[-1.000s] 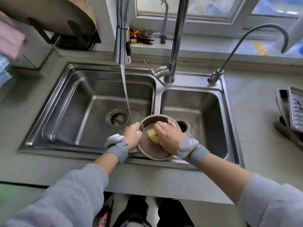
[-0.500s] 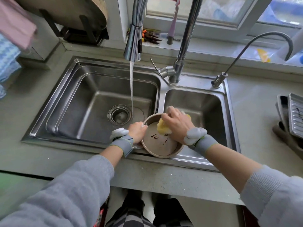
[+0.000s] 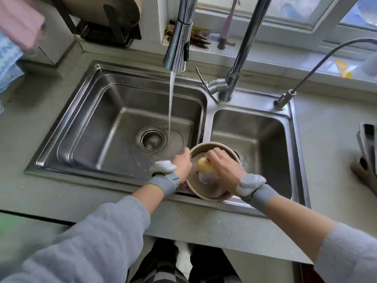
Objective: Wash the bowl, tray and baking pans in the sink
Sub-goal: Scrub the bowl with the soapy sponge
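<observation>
Water (image 3: 171, 107) runs from the tall tap (image 3: 179, 43) into the left basin of the sink (image 3: 114, 92) and lands beside the drain (image 3: 151, 139). It does not touch the bowl.

The bowl (image 3: 212, 193) sits at the near edge of the sink, over the wall between the two basins. It is tipped toward the person. The left hand (image 3: 182, 165) is closed on the bowl's left rim and holds it steady. The right hand (image 3: 223, 166) is curled around a yellow sponge (image 3: 205, 165) and presses it inside the bowl.

Half a second ago dark marks showed on the bowl's bottom. Now a patch of white foam (image 3: 205, 178) sits there and I see no marks. The sponge has slid down from the far rim to the middle. So I think the scrubbing is working, but the bowl is not rinsed yet.

The tray and baking pans (image 3: 369, 144) wait at the right edge of the worktop, well apart from the sink. The picture cuts them off, so I cannot tell how many there are. The right hand hides part of the bowl's inside. The left thumb is hard to make out.
</observation>
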A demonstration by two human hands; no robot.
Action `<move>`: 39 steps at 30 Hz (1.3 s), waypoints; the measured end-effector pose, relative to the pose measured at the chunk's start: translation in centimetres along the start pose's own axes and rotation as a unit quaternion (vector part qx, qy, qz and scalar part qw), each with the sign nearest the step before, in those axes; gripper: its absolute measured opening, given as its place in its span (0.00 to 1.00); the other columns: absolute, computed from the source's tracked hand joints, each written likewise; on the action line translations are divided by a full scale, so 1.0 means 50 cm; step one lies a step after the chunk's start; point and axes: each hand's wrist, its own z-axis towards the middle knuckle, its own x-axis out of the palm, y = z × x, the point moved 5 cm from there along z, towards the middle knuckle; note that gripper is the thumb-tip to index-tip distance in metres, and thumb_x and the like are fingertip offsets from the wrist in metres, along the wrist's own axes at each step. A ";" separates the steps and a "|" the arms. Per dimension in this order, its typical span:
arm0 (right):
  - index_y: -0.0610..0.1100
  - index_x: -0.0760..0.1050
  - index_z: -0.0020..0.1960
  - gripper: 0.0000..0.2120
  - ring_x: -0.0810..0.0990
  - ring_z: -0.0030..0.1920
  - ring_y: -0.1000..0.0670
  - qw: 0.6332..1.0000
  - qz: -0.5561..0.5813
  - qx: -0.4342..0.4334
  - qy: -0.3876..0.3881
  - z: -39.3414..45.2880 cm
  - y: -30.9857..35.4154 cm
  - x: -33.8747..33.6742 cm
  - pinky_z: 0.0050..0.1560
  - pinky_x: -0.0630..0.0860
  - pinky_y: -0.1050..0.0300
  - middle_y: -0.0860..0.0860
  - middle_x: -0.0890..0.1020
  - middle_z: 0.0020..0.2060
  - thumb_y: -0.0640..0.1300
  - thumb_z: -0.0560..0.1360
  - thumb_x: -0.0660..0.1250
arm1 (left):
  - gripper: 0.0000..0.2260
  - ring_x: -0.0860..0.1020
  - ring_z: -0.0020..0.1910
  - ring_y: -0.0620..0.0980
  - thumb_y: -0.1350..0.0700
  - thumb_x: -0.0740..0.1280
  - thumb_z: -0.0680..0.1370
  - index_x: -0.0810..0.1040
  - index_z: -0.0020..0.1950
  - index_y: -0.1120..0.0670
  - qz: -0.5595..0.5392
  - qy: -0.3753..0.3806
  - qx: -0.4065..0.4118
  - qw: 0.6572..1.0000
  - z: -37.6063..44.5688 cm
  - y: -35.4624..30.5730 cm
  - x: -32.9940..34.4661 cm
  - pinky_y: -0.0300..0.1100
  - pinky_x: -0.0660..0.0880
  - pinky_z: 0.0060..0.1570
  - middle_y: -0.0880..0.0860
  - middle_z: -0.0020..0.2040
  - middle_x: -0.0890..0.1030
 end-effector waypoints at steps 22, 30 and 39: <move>0.45 0.72 0.65 0.16 0.66 0.64 0.45 0.976 -0.160 -0.037 0.142 0.027 0.009 0.024 0.60 0.66 0.52 0.51 0.66 0.68 0.40 0.78 0.58 | 0.15 0.76 0.54 0.66 0.62 0.55 0.80 0.62 0.67 0.60 -0.002 -0.013 -0.008 1.000 -0.011 -0.002 -0.004 0.51 0.70 0.49 0.67 0.55 0.77; 0.49 0.68 0.65 0.17 0.69 0.63 0.43 0.967 -0.200 -0.031 0.156 0.031 -0.021 0.043 0.59 0.69 0.46 0.50 0.69 0.65 0.43 0.77 0.56 | 0.15 0.76 0.53 0.66 0.63 0.57 0.79 0.63 0.65 0.60 -0.010 -0.027 -0.013 1.000 -0.015 -0.004 0.005 0.49 0.68 0.44 0.66 0.54 0.77; 0.45 0.71 0.64 0.16 0.69 0.62 0.44 0.967 -0.184 -0.021 0.177 0.044 -0.018 0.031 0.57 0.66 0.51 0.50 0.69 0.66 0.41 0.76 0.60 | 0.19 0.76 0.55 0.66 0.64 0.58 0.79 0.61 0.69 0.60 0.012 -0.032 -0.028 0.999 -0.015 -0.013 0.004 0.50 0.69 0.46 0.66 0.56 0.77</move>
